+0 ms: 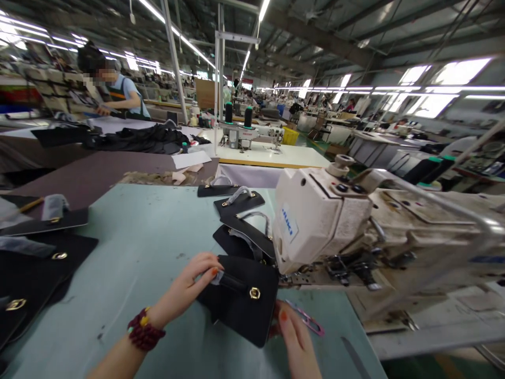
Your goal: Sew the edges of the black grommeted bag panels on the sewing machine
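Between my hands is a black leather bag panel with a carry handle and a gold-coloured fitting, tilted above the light green tabletop. My left hand is closed on its upper left side, thumb by the handle end. At the lower right edge my right hand pinches the panel, with some fingers hidden behind it. Just right of that hand lies a pair of pink thread snips. Directly behind the panel stands the white sewing machine head, its needle area partly hidden.
More black panels with wrapped handles lie beyond mine, such as one handled panel. A stack of black panels sits at the left. A flat dark strip lies near the front right edge. A co-worker stands at the far left.
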Demonstrator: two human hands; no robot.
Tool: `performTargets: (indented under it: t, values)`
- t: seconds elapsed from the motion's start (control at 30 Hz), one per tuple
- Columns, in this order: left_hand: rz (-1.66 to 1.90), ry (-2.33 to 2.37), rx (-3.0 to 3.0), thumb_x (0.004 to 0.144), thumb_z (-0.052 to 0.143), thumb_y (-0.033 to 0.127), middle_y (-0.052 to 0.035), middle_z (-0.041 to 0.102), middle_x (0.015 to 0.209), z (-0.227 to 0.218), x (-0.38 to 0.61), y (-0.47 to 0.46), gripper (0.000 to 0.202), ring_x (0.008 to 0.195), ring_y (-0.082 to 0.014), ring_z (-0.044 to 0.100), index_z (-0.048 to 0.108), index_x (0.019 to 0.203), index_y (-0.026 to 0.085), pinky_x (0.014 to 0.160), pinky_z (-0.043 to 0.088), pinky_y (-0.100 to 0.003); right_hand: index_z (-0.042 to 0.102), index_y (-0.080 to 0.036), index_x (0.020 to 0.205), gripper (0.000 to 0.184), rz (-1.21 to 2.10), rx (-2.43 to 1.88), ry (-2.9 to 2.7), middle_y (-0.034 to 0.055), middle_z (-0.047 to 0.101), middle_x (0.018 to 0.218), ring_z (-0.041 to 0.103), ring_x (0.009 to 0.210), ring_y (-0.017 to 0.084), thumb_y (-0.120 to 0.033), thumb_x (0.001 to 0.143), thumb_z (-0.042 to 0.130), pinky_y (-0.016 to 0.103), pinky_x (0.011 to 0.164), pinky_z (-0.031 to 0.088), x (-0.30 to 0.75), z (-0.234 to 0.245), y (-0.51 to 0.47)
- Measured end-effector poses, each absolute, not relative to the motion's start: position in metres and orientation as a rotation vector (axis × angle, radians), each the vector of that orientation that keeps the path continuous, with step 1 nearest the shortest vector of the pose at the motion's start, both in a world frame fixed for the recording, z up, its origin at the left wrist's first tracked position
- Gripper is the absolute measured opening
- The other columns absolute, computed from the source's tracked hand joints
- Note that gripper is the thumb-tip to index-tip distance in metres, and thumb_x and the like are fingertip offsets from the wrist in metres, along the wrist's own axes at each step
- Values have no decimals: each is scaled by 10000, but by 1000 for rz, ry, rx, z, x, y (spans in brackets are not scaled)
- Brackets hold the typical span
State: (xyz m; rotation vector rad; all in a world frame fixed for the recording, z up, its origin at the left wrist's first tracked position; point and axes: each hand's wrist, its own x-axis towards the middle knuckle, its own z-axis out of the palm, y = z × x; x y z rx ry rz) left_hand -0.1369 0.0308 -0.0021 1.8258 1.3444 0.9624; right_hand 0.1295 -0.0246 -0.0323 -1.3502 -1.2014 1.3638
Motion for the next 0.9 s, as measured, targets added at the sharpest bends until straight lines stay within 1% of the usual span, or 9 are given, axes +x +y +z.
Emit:
performTargets:
  t: [0.1, 0.23, 0.37, 0.47, 0.57, 0.63, 0.73, 0.8, 0.9]
  values:
    - [1013, 1364, 1668, 933, 453, 412, -96, 674, 1094, -17, -143, 30, 310, 1098, -248, 575, 702, 955, 228, 1005, 429, -371, 684, -177, 1115, 638, 1358, -1367, -1200, 105, 654, 1084, 631, 793, 181, -706, 839, 459, 247, 670, 538, 126, -29, -23]
    - [1018, 1383, 1541, 917, 487, 382, -82, 678, 1127, -25, -147, 29, 286, 1097, -248, 588, 688, 1074, 253, 1006, 436, -379, 682, -167, 1091, 570, 1370, -1302, -1255, 109, 664, 1043, 640, 885, 196, -652, 831, 534, 255, 777, 541, 118, -22, -17]
    - [1029, 1288, 1693, 948, 388, 282, -85, 683, 1152, -4, -142, 25, 352, 1196, -255, 531, 698, 1113, 247, 1078, 359, -403, 683, -141, 1051, 487, 1413, -1243, -1334, 107, 664, 1044, 637, 941, 188, -571, 858, 556, 247, 863, 517, 117, -23, -10]
    - [918, 1232, 1934, 962, 355, 269, -76, 689, 1118, 23, -130, 19, 376, 1151, -244, 546, 684, 1144, 266, 1115, 289, -432, 669, -139, 1100, 481, 1463, -1204, -1403, 113, 643, 1122, 619, 1025, 194, -545, 891, 517, 262, 942, 488, 121, -27, -8]
    - [700, 1360, 2156, 863, 594, 417, -84, 659, 1060, 40, -117, 14, 358, 1008, -261, 572, 658, 1186, 276, 986, 402, -429, 654, -148, 1148, 471, 1512, -1179, -1357, 109, 622, 1177, 599, 1073, 196, -523, 899, 516, 279, 981, 470, 122, -27, -10]
    - [620, 1435, 2224, 799, 679, 450, -79, 647, 1009, 41, -114, 13, 370, 952, -260, 573, 685, 1121, 268, 877, 447, -392, 664, -155, 1138, 461, 1516, -1174, -1274, 103, 621, 1185, 592, 1086, 201, -521, 890, 534, 288, 989, 467, 120, -25, -13]
    - [666, 1440, 2196, 840, 650, 400, -49, 653, 957, 31, -120, 14, 214, 945, -234, 584, 702, 994, 260, 917, 418, -374, 679, -170, 1119, 440, 1507, -1187, -1163, 88, 616, 1205, 582, 1109, 201, -518, 880, 556, 282, 987, 467, 118, -23, -16]
    - [738, 1410, 2103, 841, 652, 396, -34, 650, 948, 23, -128, 15, 197, 943, -220, 591, 688, 973, 254, 934, 413, -356, 679, -181, 1129, 438, 1534, -1181, -1146, 79, 603, 1233, 566, 1141, 199, -519, 874, 568, 272, 993, 461, 118, -25, -16]
    - [804, 1348, 1929, 857, 635, 375, -31, 627, 972, 16, -139, 16, 193, 930, -206, 594, 665, 989, 238, 873, 449, -319, 673, -193, 1155, 463, 1589, -1158, -1117, 72, 582, 1273, 539, 1190, 202, -535, 854, 590, 275, 1021, 442, 118, -29, -16]
